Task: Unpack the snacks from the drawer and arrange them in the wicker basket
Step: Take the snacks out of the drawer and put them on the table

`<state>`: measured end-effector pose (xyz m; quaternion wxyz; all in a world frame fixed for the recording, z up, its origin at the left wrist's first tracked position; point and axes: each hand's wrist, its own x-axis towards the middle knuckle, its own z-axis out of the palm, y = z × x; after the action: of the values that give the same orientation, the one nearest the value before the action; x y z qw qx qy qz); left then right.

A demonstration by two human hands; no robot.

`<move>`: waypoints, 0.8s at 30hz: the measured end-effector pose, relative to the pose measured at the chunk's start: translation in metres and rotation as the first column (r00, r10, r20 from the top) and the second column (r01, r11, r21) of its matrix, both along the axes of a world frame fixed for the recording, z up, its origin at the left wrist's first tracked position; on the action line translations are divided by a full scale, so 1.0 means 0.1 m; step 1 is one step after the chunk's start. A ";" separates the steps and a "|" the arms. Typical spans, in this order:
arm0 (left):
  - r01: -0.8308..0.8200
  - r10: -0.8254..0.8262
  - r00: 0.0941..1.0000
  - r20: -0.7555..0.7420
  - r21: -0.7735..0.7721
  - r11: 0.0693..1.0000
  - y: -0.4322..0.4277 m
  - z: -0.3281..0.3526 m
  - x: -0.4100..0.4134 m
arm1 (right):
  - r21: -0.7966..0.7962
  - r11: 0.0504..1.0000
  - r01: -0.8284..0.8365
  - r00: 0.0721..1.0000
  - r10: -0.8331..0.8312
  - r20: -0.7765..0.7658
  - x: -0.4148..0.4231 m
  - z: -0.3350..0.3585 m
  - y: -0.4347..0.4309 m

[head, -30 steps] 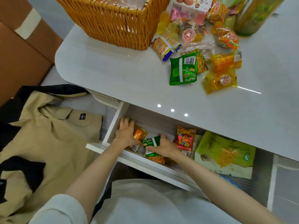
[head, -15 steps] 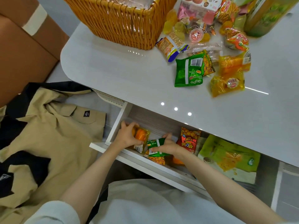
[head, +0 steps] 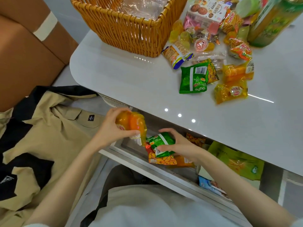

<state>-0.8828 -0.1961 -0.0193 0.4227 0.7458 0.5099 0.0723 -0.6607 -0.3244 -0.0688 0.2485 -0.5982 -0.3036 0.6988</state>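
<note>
The white drawer [head: 131, 158] under the table is pulled open. My left hand [head: 113, 128] grips an orange-yellow snack pack [head: 132, 124] and holds it above the drawer's left end. My right hand [head: 178, 145] grips a green snack packet [head: 161, 141], with an orange packet [head: 161, 160] held under it, just over the drawer. An orange-red packet [head: 196, 140] and a large green bag [head: 237, 162] lie in the drawer. The wicker basket [head: 127, 31], lined with clear plastic, stands on the table's far left.
A pile of snacks [head: 213, 51] lies on the white table [head: 123, 79] right of the basket, with a green bottle [head: 272, 22] behind it. A beige and black jacket [head: 32, 136] lies left of the drawer. A brown box [head: 24, 46] stands at far left.
Both hands have risen out of the drawer. The left hand lifted the orange-yellow pack up, and the right hand lifted the green packet with an orange one beneath it.
</note>
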 end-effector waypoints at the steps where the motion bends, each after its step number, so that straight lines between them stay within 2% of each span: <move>1: -0.018 0.017 1.000 0.026 0.015 1.000 0.03 0.15 -0.02 | 0.038 0.999 -0.010 1.000 0.010 -0.002 0.03 0.16 -0.01; 3: -0.056 0.053 0.996 0.074 0.035 0.998 0.10 0.40 -0.01 | 0.125 0.992 0.026 0.999 -0.029 0.019 0.10 0.48 -0.04; 6: -0.082 0.075 0.989 0.125 0.054 0.995 0.25 0.58 0.19 | 0.308 0.927 0.214 0.958 -0.261 0.119 0.32 0.81 -0.06; 9: -0.075 0.060 0.988 0.143 0.103 0.992 0.40 0.53 0.62 | 0.491 0.775 0.397 0.795 -0.558 0.239 0.61 0.90 -0.05; 11: -0.083 0.067 0.989 0.133 0.118 0.990 0.52 0.44 0.96 | 0.563 0.663 0.494 0.662 -0.706 0.250 0.82 0.91 0.04; 14: -0.143 0.130 0.976 0.172 0.068 0.987 0.73 0.30 1.46 | 0.616 0.520 0.592 0.518 -0.831 0.203 1.15 0.84 0.32; 16: -0.198 0.190 0.961 0.199 0.022 0.980 0.79 0.30 1.77 | 0.639 0.467 0.611 0.460 -0.866 0.194 1.38 0.79 0.60; 20: -0.322 0.340 0.905 0.257 -0.111 0.940 0.91 0.40 2.21 | 0.615 0.456 0.643 0.435 -0.879 0.197 1.76 0.69 1.10; 22: -0.308 0.368 0.871 0.326 -0.220 0.925 0.99 0.45 2.31 | 0.583 0.537 0.610 0.483 -0.835 0.264 1.84 0.66 1.19; 24: -0.215 0.363 0.826 0.432 -0.354 0.910 1.01 0.52 2.38 | 0.580 0.615 0.534 0.516 -0.781 0.352 1.88 0.63 1.19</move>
<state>-0.6448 -0.0951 0.0326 0.6260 0.5457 0.4995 0.2464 -0.4726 -0.2054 -0.0055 0.5125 -0.7842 -0.2423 0.2524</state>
